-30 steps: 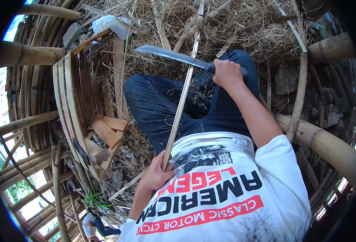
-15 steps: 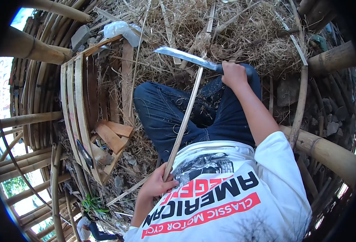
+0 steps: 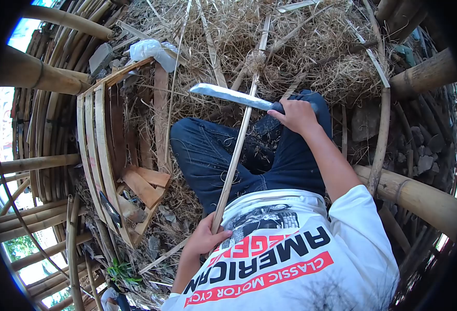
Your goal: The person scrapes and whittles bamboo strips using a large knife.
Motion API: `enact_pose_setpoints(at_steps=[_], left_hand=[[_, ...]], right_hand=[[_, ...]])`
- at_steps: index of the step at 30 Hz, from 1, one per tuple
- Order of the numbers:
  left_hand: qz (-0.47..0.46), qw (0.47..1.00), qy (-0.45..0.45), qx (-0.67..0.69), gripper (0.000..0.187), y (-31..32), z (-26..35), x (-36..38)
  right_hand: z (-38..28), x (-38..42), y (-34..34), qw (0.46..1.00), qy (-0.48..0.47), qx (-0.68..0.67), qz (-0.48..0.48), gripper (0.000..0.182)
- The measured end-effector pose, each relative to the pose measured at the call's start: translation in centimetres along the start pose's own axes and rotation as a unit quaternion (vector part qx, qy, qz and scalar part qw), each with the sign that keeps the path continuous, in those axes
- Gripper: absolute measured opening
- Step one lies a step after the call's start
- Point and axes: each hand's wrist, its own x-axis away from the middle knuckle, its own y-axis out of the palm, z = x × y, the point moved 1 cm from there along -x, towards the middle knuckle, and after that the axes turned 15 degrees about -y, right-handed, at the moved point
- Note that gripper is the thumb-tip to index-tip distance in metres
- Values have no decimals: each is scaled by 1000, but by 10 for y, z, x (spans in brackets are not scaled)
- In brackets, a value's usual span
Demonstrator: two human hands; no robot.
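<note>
My right hand (image 3: 298, 115) is closed around the dark handle of a machete (image 3: 233, 96). Its long blade points left and lies across a thin bamboo strip (image 3: 233, 166), over my lap. Near my waist, my left hand (image 3: 206, 236) grips the lower end of that strip. From there the strip slants up and away between my knees into a heap of shavings. Small curled shavings cling to my jeans (image 3: 205, 150).
Dry bamboo shavings (image 3: 311, 46) pile up in front of me. To the left stands a wooden slatted crate (image 3: 101, 135) holding wood pieces (image 3: 140, 186), with a white plastic bag (image 3: 153, 51) by its far corner. Thick bamboo poles (image 3: 420, 194) flank me.
The machete and my right hand have come a little closer to my body along the strip. My left hand keeps its hold near my waist.
</note>
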Motion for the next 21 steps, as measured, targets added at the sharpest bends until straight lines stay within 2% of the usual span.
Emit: enact_pose_setpoints(at_steps=[7,11,14,15,16,17,21], left_hand=[[-50,998,4,43,45,-6,-2,-7],[-106,986,0,126,42,-5,18,8],[-124,983,-8,136,42,-10,20,24],[-136,981,-28,136,42,-9,23,34],[-104,984,-43,140,40,-4,33,41],[-98,984,-47,143,40,-4,30,45],[-127,972,-52,192,40,-9,26,43]], right_hand=[[9,-6,-14,997,-46,-31,-50,66],[21,-23,-17,996,-27,-65,-59,70],[28,-32,-20,998,-19,-21,-48,72],[32,-36,-20,999,18,-14,-23,73],[34,-40,-19,998,55,-9,0,74],[36,-42,-18,999,35,-16,23,75],[35,-46,-14,999,40,-10,-5,74]])
